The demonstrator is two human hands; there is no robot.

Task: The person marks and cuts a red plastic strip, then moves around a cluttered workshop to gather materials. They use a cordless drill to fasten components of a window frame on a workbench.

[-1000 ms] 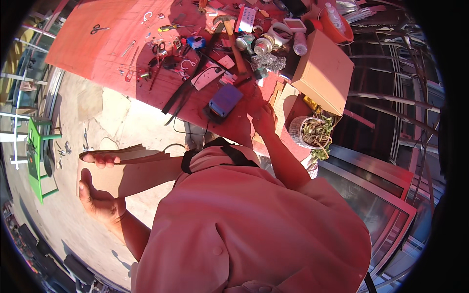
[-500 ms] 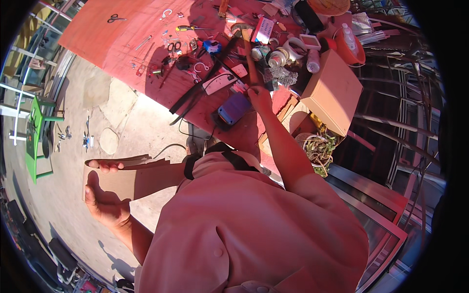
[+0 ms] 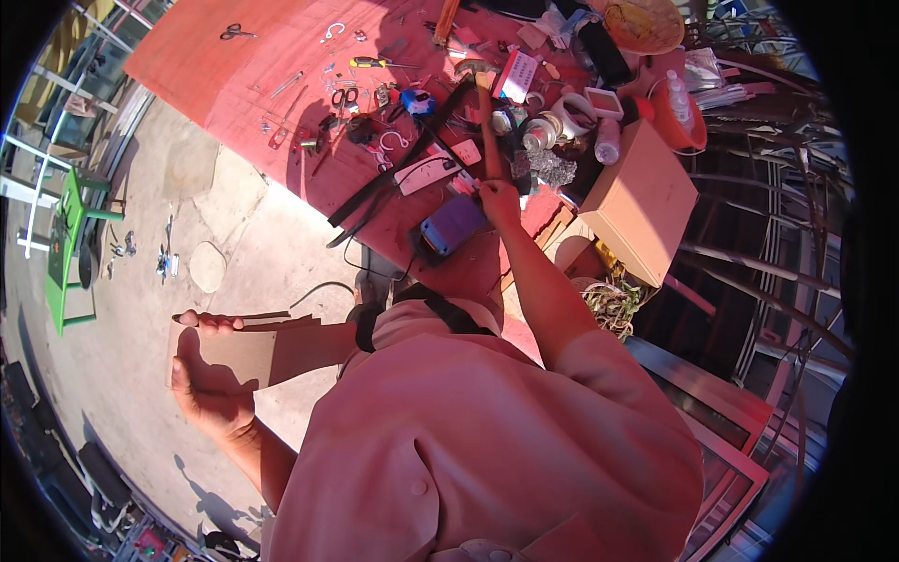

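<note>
At the lower left, my left hand point(image 3: 213, 398) is closed round a small stack of flat brown cardboard pieces point(image 3: 272, 354). Its thumb presses the near side and the fingertips curl over the far edge. My right hand point(image 3: 499, 199) grips the lower end of a hammer's wooden handle point(image 3: 492, 140) over the red table. The hammer's head lies at the handle's far end among loose things. Beside my right hand are a purple-blue box-shaped device point(image 3: 453, 225) and a white power strip point(image 3: 423, 175) with black cables.
Scissors point(image 3: 238, 32), a yellow-handled screwdriver point(image 3: 379, 63), tape rolls point(image 3: 540, 134) and small parts crowd the red table point(image 3: 201, 70). A cardboard box point(image 3: 646, 201) stands at the right, near a red bowl with a bottle point(image 3: 679, 103). A green stool point(image 3: 67, 248) is on the floor at far left.
The whole view has shifted a little. The cardboard stack appears slightly less fanned at its upper edge. Both hands keep their holds.
</note>
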